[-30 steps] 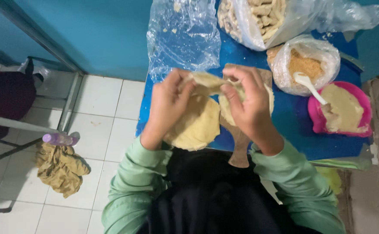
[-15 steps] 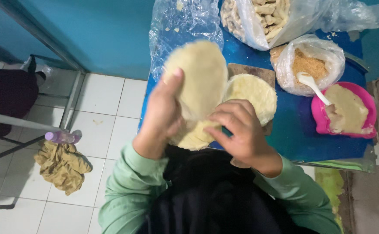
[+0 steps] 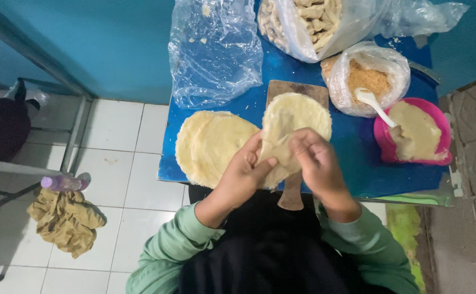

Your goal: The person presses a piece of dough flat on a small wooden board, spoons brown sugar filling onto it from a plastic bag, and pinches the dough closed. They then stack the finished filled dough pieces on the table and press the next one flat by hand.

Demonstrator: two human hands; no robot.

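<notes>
Pinching a thin dough round (image 3: 295,117) with left hand (image 3: 247,173) and right hand (image 3: 315,162), clear bag (image 3: 214,50) behind, pink bowl (image 3: 412,142) at right.

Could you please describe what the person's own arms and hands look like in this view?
Both hands, the left hand and the right hand, are bare, with no gloves, rings or watch visible. Each arm wears a long light green sleeve of soft fabric, bunched in folds near the wrist. A dark garment shows between the arms.

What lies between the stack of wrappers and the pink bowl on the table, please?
In the head view, the wooden board carrying a round wrapper lies between the stack of wrappers and the pink bowl, then bare blue table.
</notes>
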